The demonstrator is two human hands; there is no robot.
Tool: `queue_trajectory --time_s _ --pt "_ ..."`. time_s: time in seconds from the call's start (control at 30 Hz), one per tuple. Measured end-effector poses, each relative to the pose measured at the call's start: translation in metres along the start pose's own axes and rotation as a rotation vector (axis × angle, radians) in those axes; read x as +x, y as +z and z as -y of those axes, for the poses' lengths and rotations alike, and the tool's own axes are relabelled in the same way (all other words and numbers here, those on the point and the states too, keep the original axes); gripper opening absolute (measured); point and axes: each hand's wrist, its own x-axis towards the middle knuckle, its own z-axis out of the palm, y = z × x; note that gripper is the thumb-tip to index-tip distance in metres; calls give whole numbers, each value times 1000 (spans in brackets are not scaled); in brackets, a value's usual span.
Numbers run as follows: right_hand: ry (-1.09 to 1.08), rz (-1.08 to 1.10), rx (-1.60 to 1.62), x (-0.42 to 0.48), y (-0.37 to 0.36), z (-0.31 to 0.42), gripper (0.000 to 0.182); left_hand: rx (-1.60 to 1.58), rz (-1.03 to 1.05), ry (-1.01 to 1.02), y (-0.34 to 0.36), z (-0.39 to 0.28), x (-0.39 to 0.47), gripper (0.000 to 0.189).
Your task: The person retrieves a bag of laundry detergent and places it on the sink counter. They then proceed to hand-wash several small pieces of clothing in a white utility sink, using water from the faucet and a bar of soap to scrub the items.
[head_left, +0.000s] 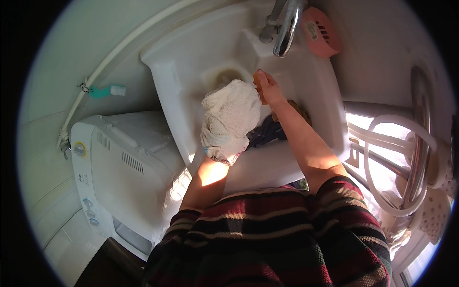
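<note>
A cream terry cloth (pixel 231 114) with a patterned edge covers my left hand like a mitten, so the fingers are hidden; only my left forearm (pixel 211 179) shows below it. Just right of the cloth, my right hand (pixel 269 88) grips an orange bar of soap (pixel 259 86). Both hands are over the white ceramic sink (pixel 179 97). Dark fabric (pixel 267 132) lies in the basin beneath my right forearm, with a brown piece of fabric (pixel 300 110) partly hidden beside it.
A chrome faucet (pixel 287 32) overhangs the sink's far side, beside a pink slotted soap dish (pixel 321 34). To the left stands a white Haier washing machine (pixel 125 172). A teal-handled brush (pixel 105 91) hangs from a pipe. White hoses (pixel 369 143) and metal rails (pixel 419 143) are at right.
</note>
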Motion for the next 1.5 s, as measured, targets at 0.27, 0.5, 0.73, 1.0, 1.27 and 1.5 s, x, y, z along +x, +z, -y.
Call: queue_trajectory --time_s 0.27,0.5,0.73,1.0,1.27,1.5 --pt "439 427 567 -80 -7 -24 40 19 -33 -14 13 26 5 37" --pt "145 245 617 -44 -45 9 36 -1534 -240 -612 54 58 -46 71" --pt "-105 -72 -355 -10 -49 1 45 -1884 -382 -654 85 50 -36 64" --pt "-1147 -94 -968 -54 48 2 58 -2384 -489 -533 120 28 -24 54" --pt "-1215 96 -801 -46 61 0 53 -2655 -579 -436 142 21 -25 46" --pt "-1123 52 -890 -81 66 -13 48 -2567 -683 -393 155 27 -47 49"
